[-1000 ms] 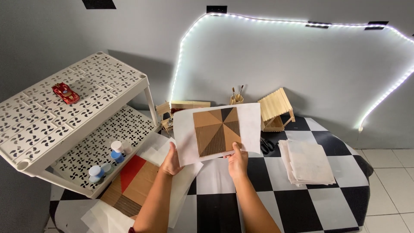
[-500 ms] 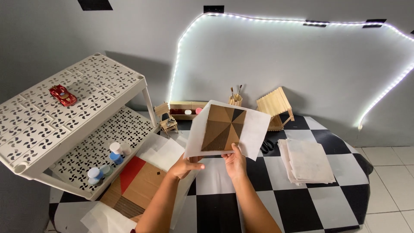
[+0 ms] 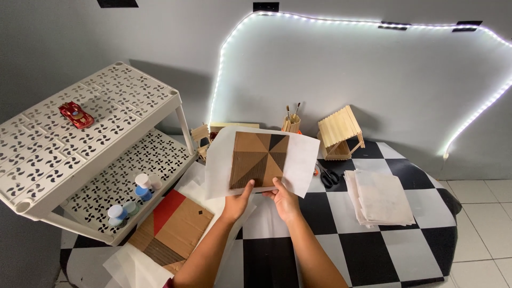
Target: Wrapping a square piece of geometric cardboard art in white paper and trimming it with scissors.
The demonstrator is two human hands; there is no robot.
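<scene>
A square cardboard panel [image 3: 260, 158] painted in brown and dark triangles lies on a white paper sheet [image 3: 304, 160], both lifted above the table. My left hand [image 3: 235, 201] grips the sheet's lower edge with the thumb on the panel. My right hand [image 3: 284, 198] holds the lower edge beside it, thumb up on the panel. A second cardboard panel [image 3: 173, 229] with a red triangle rests on white paper at the table's left.
A white perforated two-tier shelf [image 3: 96, 144] stands at left with a red toy car [image 3: 76, 114] on top and small paint pots [image 3: 133, 197] below. A stick-built house [image 3: 340, 133], brush cup [image 3: 291, 122], scissors [image 3: 326, 176] and a paper stack [image 3: 380, 197] sit on the checkered table [image 3: 384, 250].
The panel and sheet swung away to the right and then came back toward centre, lower. My left hand let go for a moment and has taken the lower edge again.
</scene>
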